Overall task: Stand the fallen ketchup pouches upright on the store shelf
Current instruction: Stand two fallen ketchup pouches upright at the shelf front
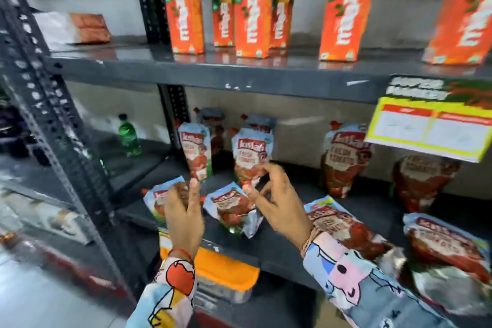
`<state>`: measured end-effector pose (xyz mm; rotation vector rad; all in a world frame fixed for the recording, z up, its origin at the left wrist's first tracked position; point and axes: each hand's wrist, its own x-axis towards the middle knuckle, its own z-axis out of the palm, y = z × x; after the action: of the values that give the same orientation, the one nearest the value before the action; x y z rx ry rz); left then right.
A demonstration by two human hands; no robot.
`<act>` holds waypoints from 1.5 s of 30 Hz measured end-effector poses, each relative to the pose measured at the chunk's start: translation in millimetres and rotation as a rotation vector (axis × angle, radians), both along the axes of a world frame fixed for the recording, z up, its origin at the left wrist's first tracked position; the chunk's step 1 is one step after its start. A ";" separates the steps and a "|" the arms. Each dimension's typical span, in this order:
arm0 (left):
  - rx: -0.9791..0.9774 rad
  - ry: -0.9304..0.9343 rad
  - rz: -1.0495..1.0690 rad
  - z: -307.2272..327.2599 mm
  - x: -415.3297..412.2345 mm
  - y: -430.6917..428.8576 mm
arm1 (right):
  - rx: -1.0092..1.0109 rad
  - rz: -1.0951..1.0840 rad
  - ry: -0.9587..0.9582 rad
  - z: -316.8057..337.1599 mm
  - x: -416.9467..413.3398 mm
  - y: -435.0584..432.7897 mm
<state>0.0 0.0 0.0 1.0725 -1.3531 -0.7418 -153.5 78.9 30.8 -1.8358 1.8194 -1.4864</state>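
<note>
Near the shelf's [279, 245] front left corner, the left hand [183, 218] hovers with fingers spread over a fallen ketchup pouch [157, 201]. Beside it, the right hand [277, 208], fingers loosely apart, reaches above another flat pouch [233, 210]. Further right, more pouches lie along the front edge.

Left hand [183, 217] hides fallen pouch [157, 201] partly; rightmost carton [464, 21] cut off; price tag [428, 130] blurred.

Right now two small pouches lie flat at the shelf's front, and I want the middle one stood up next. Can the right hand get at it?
Probably yes. The right hand hovers open just beside the middle pouch, with nothing between them.
</note>
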 end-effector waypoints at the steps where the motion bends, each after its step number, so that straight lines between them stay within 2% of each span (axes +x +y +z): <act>1: 0.041 0.000 0.033 -6.8 9.0 -9.4 | 0.056 0.002 -0.072 -7.2 5.4 -15.6; 2: 0.103 -0.031 0.106 -16.9 19.8 -24.8 | 0.139 -0.008 -0.139 -11.1 14.2 -32.9; 4: 0.297 -0.076 0.187 -33.1 37.3 -48.3 | 0.369 0.038 -0.393 -21.9 24.9 -62.6; 6: 0.451 -0.082 0.190 -43.0 52.3 -68.3 | 0.604 0.155 -0.718 -31.0 40.0 -89.8; 7: 0.506 -0.075 0.185 -48.1 58.2 -77.4 | 0.677 0.156 -0.800 -36.6 46.0 -101.1; 10: 0.638 -0.042 0.059 -56.7 68.6 -97.0 | 0.821 0.095 -0.747 -52.5 58.0 -125.6; 14: 0.788 0.147 -0.140 -62.6 72.3 -109.8 | 0.883 0.102 -0.783 -63.7 69.9 -151.5; 18: 0.785 0.221 -0.163 -67.0 68.8 -115.0 | 0.911 0.123 -0.853 -72.4 76.8 -173.8; 22: 0.756 0.172 -0.208 -67.6 67.6 -121.2 | 0.957 0.124 -0.834 -73.1 78.4 -179.5; 24: 0.685 0.138 -0.248 -65.4 69.2 -124.2 | 0.923 0.134 -0.832 -74.8 75.8 -178.8; 26: 0.605 0.094 -0.292 -63.1 69.3 -126.6 | 0.789 0.101 -0.823 -78.1 75.7 -175.9; 30: 0.457 0.040 -0.395 -64.3 63.3 -131.8 | 0.447 -0.095 -0.505 -87.1 83.5 -164.6; 32: 0.410 0.023 -0.456 -70.9 61.3 -135.5 | 0.354 -0.175 -0.385 -94.4 90.3 -156.1; 36: 0.375 -0.040 -0.587 -85.5 62.8 -140.5 | 0.264 -0.257 -0.274 -116.0 107.5 -137.2; 40: 0.405 -0.041 -0.659 -88.7 62.7 -140.4 | 0.302 -0.275 -0.282 -116.7 111.5 -130.2; 42: 0.419 -0.040 -0.669 -86.3 65.6 -138.2 | 0.375 -0.210 -0.377 -108.3 112.5 -126.1; 44: 0.362 -0.074 -0.554 -87.7 72.7 -128.2 | 0.407 -0.132 -0.497 -97.7 111.5 -109.6; 45: 0.325 -0.086 -0.402 -89.4 74.8 -118.2 | 0.373 -0.131 -0.481 -90.4 105.6 -97.4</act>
<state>74.8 -118.2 -89.4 1.1041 -1.5804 -1.2576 -48.0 -18.5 -59.6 -1.0952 1.8329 -1.3582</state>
